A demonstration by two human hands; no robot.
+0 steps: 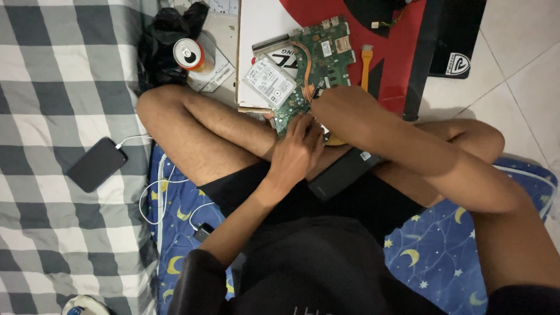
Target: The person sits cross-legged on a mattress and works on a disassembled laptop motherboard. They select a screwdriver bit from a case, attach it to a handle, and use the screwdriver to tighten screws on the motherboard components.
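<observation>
- Head view: I sit cross-legged, my left hand (298, 146) curled with fingers pressed together on the near edge of the green circuit board (318, 64).
- My right hand (326, 105) is bent inward at the same edge; I cannot tell whether it pinches anything.
- The board lies on a white-and-red mat (402, 52), partly under a silver hard drive (269, 81).
- An orange pry tool (366, 63) lies just right of the board.
- A drink can (189, 54) stands to the left; a black phone (96, 164) rests on the checked blanket (52, 76).

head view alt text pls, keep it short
Seated cross-legged, a person works both hands, left hand and right hand, on a green circuit board carrying a silver hard drive. A drink can and phone lie left.
</observation>
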